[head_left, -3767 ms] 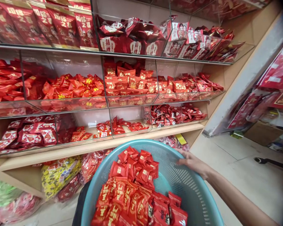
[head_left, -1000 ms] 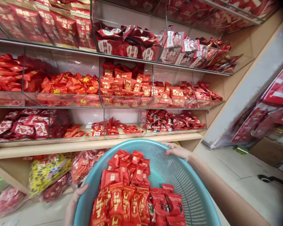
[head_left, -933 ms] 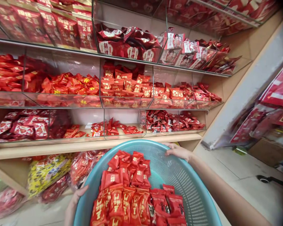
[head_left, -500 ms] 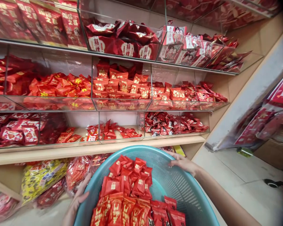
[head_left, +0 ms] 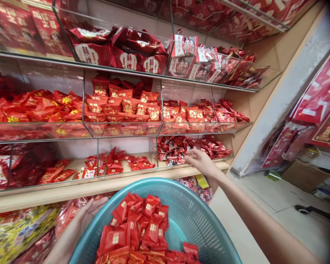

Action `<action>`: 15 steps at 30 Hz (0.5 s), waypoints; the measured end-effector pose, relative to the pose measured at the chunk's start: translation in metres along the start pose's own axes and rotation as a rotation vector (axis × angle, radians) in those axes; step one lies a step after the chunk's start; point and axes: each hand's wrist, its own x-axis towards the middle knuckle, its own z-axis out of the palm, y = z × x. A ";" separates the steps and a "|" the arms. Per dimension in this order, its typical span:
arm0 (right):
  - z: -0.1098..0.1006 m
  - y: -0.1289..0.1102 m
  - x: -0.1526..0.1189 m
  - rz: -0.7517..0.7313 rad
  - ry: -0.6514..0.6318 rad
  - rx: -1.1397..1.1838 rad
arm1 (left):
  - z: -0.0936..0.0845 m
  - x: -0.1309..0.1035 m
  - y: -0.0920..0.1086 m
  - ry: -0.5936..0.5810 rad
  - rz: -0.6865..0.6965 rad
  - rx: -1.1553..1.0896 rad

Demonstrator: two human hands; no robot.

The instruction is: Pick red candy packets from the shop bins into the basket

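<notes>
A teal perforated plastic basket [head_left: 209, 223] sits low in view, holding many red wrapped candy packets [head_left: 151, 227] with gold print. My left hand [head_left: 89, 212] bears against the basket's outer left side, its fingers extended along the wall and partly hidden behind it; it steadies the basket. Up at the bottom shelf, my right hand [head_left: 199, 161] is off the basket, its fingers loosely bent and slightly apart at the clear front panel. Small red and dark wrapped candies [head_left: 173, 148] lie just behind and left of its fingertips. No packet shows in it.
Clear dividers split the shelves into bins of red packets [head_left: 129, 106]. Below the bottom board [head_left: 71, 189], bagged goods, including a yellow bag [head_left: 24, 227], fill the lower space. To the right are a wall edge, hanging red goods [head_left: 316, 91] and a cardboard box [head_left: 305, 176].
My right hand has let go of the basket rim and moved up to the bottom shelf's candy bin. The shelves appear shifted left, and the basket sits slightly lower and further left.
</notes>
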 end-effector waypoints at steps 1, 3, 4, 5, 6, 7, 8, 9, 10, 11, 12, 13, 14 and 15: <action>0.004 -0.007 0.013 0.004 0.048 -0.160 | -0.003 0.005 -0.003 0.017 0.019 -0.022; 0.018 -0.020 0.036 0.092 0.070 -0.428 | -0.011 0.013 -0.010 0.051 0.073 -0.067; 0.027 -0.026 0.045 0.162 0.043 -0.509 | -0.015 0.016 -0.014 0.063 0.096 -0.082; 0.036 -0.030 0.053 0.235 0.006 -0.555 | -0.018 0.017 -0.016 0.074 0.109 -0.085; 0.046 -0.034 0.059 0.299 -0.034 -0.576 | -0.020 0.018 -0.018 0.084 0.115 -0.075; 0.055 -0.036 0.064 0.353 -0.067 -0.583 | -0.021 0.018 -0.019 0.095 0.115 -0.052; 0.063 -0.037 0.068 0.397 -0.088 -0.585 | -0.022 0.018 -0.019 0.107 0.113 -0.021; 0.070 -0.038 0.071 0.432 -0.100 -0.588 | -0.022 0.017 -0.019 0.117 0.109 0.011; 0.075 -0.038 0.074 0.459 -0.108 -0.592 | -0.022 0.017 -0.018 0.123 0.104 0.035; 0.080 -0.038 0.076 0.487 -0.115 -0.597 | -0.021 0.016 -0.017 0.127 0.100 0.050; 0.084 -0.038 0.078 0.511 -0.118 -0.603 | -0.020 0.015 -0.015 0.131 0.097 0.059; 0.088 -0.037 0.079 0.530 -0.119 -0.608 | -0.020 0.015 -0.015 0.137 0.093 0.066; 0.090 -0.037 0.080 0.544 -0.118 -0.611 | -0.019 0.014 -0.014 0.146 0.092 0.076; 0.091 -0.036 0.080 0.555 -0.117 -0.614 | -0.019 0.014 -0.014 0.155 0.097 0.090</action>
